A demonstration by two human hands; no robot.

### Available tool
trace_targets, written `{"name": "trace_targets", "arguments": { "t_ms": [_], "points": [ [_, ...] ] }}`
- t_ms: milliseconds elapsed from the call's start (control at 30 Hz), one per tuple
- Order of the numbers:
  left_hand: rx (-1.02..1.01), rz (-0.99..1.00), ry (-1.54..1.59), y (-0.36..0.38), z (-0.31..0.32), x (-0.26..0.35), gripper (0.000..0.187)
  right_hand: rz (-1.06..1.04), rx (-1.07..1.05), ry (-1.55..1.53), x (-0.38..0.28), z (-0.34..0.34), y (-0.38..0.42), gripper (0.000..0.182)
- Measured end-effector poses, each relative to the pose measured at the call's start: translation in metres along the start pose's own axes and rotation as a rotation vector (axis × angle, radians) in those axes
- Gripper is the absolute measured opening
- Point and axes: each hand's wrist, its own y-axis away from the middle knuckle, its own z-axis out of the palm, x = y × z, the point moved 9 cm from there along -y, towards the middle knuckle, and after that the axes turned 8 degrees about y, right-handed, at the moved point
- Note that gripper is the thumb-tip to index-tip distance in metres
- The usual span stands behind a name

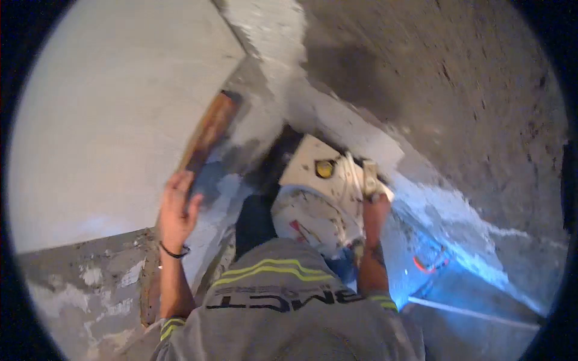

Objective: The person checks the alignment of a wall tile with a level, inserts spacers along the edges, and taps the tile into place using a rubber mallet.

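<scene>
My left hand [177, 210], with a dark band at the wrist, has its fingers stretched out against the lower end of a brown wooden strip [211, 126]. That strip runs along the edge of a large pale panel [114, 120]. On the right, my right hand [376, 210] is closed at the corner of a cream board [307, 159], beside looped white cord or strips [350, 180]. What its fingers hold is hidden. A round yellow item [325, 168] lies on the board. Below the board is a dirty white bucket [313, 213].
A rough grey wall or floor surface [457, 90] fills the upper right, with whitish plaster [265, 30] along the corner. At lower right are an orange-red curved object [428, 265] and a thin white rod [475, 314] in blue light. Patchy grey masonry [84, 289] is at lower left.
</scene>
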Motion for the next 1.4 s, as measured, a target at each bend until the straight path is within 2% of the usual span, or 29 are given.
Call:
{"name": "trace_targets", "arguments": {
  "t_ms": [33, 100, 200, 267, 367, 433, 500, 533, 600, 633, 700, 733, 800, 867, 1000, 1033, 1067, 1100, 1167, 1200, 1300, 1400],
  "points": [
    [0.035, -0.008, -0.040, 0.001, -0.003, -0.002, 0.049, -0.031, 0.001, -0.026, 0.009, 0.011, 0.005, 0.046],
    [0.041, -0.092, 0.078, 0.006, -0.003, -0.007, 0.050, -0.015, -0.166, -0.002, 0.002, 0.003, 0.014, 0.048],
    [0.094, -0.063, 0.051, 0.007, -0.014, -0.012, 0.051, -0.125, -0.169, 0.099, 0.008, 0.016, 0.008, 0.046],
    [0.120, -0.047, 0.043, 0.004, -0.018, -0.011, 0.051, -0.108, -0.179, 0.167, 0.016, 0.027, 0.003, 0.048],
    [0.122, -0.074, 0.083, 0.006, -0.020, -0.006, 0.051, -0.098, -0.146, 0.155, 0.003, -0.005, 0.002, 0.052],
    [0.115, -0.116, 0.131, 0.014, -0.017, -0.008, 0.050, -0.040, -0.365, 0.107, 0.008, -0.014, 0.011, 0.056],
    [0.091, -0.091, 0.147, 0.024, -0.006, -0.017, 0.050, -0.346, -0.232, 0.088, 0.017, -0.018, 0.018, 0.061],
    [0.126, -0.108, 0.141, 0.028, -0.005, -0.020, 0.050, -0.383, -0.222, 0.090, -0.002, -0.032, 0.013, 0.061],
    [0.170, -0.155, 0.228, 0.043, -0.001, -0.025, 0.051, -0.191, -0.518, -0.284, -0.048, -0.072, 0.036, 0.065],
    [0.182, -0.194, 0.315, 0.050, 0.004, -0.034, 0.053, -0.243, -0.530, -0.276, -0.088, -0.093, 0.041, 0.065],
    [0.227, -0.239, 0.358, 0.055, -0.002, -0.033, 0.052, -0.627, -0.440, -0.420, -0.203, -0.143, 0.055, 0.062],
    [0.230, -0.243, 0.416, 0.056, -0.006, -0.034, 0.052, -0.715, -0.477, -0.492, -0.245, -0.151, 0.061, 0.071],
    [0.311, -0.182, 0.287, 0.063, -0.033, -0.029, 0.051, -0.921, -0.565, -0.661, -0.329, -0.159, 0.069, 0.078],
    [0.402, -0.138, 0.179, 0.067, -0.059, -0.020, 0.048, -1.163, -0.366, -0.683, -0.413, -0.206, 0.075, 0.079],
    [0.686, -0.207, 0.177, 0.109, -0.124, -0.025, 0.043, -1.465, 0.150, -0.616, -0.566, -0.410, 0.099, 0.071],
    [0.753, -0.225, 0.171, 0.119, -0.133, -0.029, 0.043, -1.589, 0.392, -0.591, -0.597, -0.451, 0.104, 0.070],
    [0.773, -0.204, 0.163, 0.122, -0.135, -0.031, 0.043, -1.667, 0.413, -0.609, -0.632, -0.487, 0.107, 0.068],
    [0.810, -0.199, 0.120, 0.127, -0.138, -0.034, 0.042, -1.814, 0.637, -0.582, -0.656, -0.520, 0.120, 0.064],
    [0.863, -0.181, 0.061, 0.132, -0.142, -0.038, 0.042, -1.932, 0.942, -0.512, -0.703, -0.566, 0.148, 0.061],
    [0.867, -0.170, 0.102, 0.129, -0.140, -0.040, 0.042, -1.934, 0.968, -0.525, -0.714, -0.581, 0.161, 0.061],
    [0.876, -0.149, 0.142, 0.122, -0.143, -0.040, 0.043, -1.964, 0.758, -0.384, -0.754, -0.591, 0.192, 0.059],
    [0.893, -0.131, 0.117, 0.119, -0.156, -0.044, 0.044, -2.058, 0.738, -0.323, -0.779, -0.584, 0.198, 0.060]
  ]
}}
